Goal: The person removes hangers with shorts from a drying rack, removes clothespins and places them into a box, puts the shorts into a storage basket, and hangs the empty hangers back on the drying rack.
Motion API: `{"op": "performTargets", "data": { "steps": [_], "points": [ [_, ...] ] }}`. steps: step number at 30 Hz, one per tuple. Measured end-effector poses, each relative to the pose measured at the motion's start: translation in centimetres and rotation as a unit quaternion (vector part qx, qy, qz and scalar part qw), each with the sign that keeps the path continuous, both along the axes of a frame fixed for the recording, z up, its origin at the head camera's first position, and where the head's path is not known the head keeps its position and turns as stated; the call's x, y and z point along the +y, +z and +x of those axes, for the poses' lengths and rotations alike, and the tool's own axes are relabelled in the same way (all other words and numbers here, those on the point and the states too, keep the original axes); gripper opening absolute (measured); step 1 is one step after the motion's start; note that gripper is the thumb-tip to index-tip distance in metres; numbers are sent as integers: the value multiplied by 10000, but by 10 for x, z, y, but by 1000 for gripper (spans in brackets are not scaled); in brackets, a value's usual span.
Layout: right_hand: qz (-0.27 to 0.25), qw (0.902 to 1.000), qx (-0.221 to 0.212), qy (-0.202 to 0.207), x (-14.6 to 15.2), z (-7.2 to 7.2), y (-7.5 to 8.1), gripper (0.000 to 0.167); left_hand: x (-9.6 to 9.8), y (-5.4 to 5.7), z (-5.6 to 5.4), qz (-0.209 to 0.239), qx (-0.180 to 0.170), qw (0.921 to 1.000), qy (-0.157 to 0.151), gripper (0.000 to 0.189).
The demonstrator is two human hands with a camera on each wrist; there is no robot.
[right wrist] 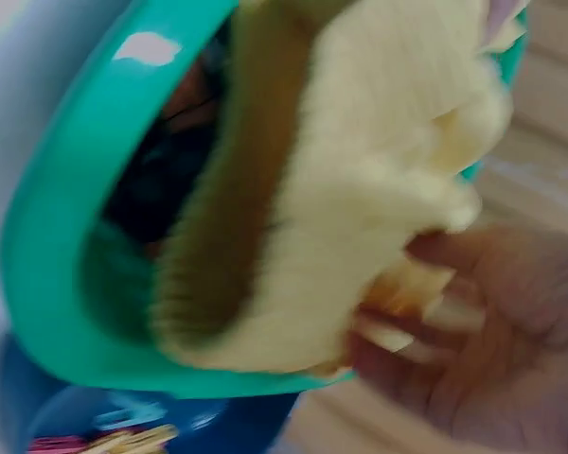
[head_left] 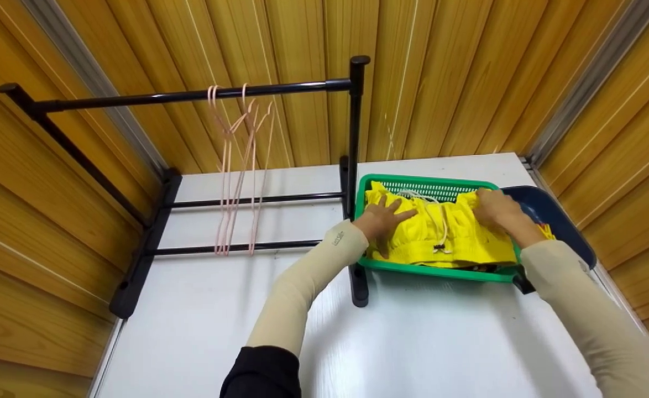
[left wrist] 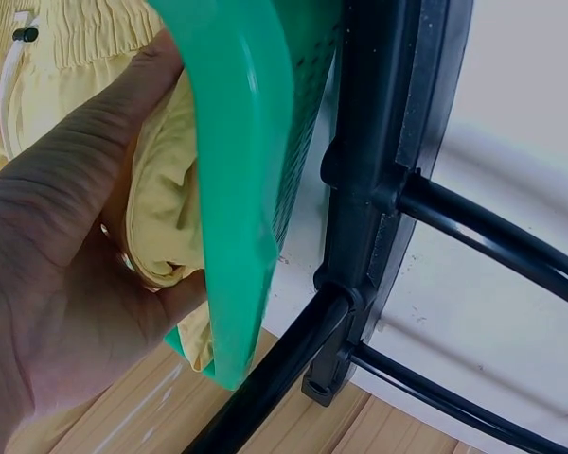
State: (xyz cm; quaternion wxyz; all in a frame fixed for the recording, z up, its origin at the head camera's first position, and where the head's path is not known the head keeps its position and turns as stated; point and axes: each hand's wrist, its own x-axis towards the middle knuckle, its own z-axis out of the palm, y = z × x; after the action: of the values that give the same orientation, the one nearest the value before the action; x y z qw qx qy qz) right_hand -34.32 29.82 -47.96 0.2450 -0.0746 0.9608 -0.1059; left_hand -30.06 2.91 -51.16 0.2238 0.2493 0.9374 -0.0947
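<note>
A yellow drawstring garment (head_left: 429,232) with a gathered elastic waistband lies bunched in a green basket (head_left: 440,273). White cord and a small dark toggle show on its front. My left hand (head_left: 380,221) is at the garment's left end, fingers spread in the head view. In the left wrist view, the thumb and fingers of that hand (left wrist: 66,218) grip the folded yellow cloth beside the basket wall. At the right end, my right hand (head_left: 498,210) holds the cloth's edge. The blurred right wrist view shows fingers (right wrist: 388,364) at this edge and dark cloth beneath.
A black rack (head_left: 192,97) stands left of the basket, with several pink hangers (head_left: 228,182) on its bar. Right of the basket, partly behind my right arm, is a dark blue basin (head_left: 534,204) with colourful clothespins (right wrist: 133,440). Wood-patterned walls enclose the white surface.
</note>
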Motion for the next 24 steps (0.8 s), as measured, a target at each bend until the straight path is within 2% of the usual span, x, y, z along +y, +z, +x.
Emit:
{"op": "performTargets", "data": {
  "steps": [2,4,7,9,10,12,15,17,18,20,22,24],
  "points": [
    [114,9997,33,-194,-4,6,9,59,0,0,0,18,35,10000,-18,120],
    [210,9995,-200,-157,-6,10,15,69,0,0,1,9,61,10000,-18,120],
    [208,9959,-881,0,-4,11,19,84,-1,1,2,36,60,10000,18,119],
    [-2,9905,-1373,50,0,7,18,89,-1,2,2,117,48,9999,69,119],
    [-209,9862,-1644,41,2,5,16,90,-2,3,3,170,26,9998,98,118],
    [-684,9715,-2270,-69,8,1,10,94,-2,3,4,303,18,9995,92,118],
    [-1213,9407,-3145,-370,17,-3,-2,97,0,2,5,302,23,9995,-12,117],
    [-1154,9333,-3373,-426,20,-3,-7,95,2,2,6,276,38,9995,-122,116],
    [-1055,9329,-3417,-432,20,-3,-8,93,3,2,7,257,41,9995,-160,116],
    [-645,9399,-3340,-306,17,-1,-9,86,6,2,7,194,56,9995,-233,116],
    [-72,9557,-2941,55,11,3,-10,69,7,2,9,257,35,9994,-242,116],
    [507,9697,-2342,471,1,12,-15,45,7,2,9,273,7,9994,-233,117]
  ]
}}
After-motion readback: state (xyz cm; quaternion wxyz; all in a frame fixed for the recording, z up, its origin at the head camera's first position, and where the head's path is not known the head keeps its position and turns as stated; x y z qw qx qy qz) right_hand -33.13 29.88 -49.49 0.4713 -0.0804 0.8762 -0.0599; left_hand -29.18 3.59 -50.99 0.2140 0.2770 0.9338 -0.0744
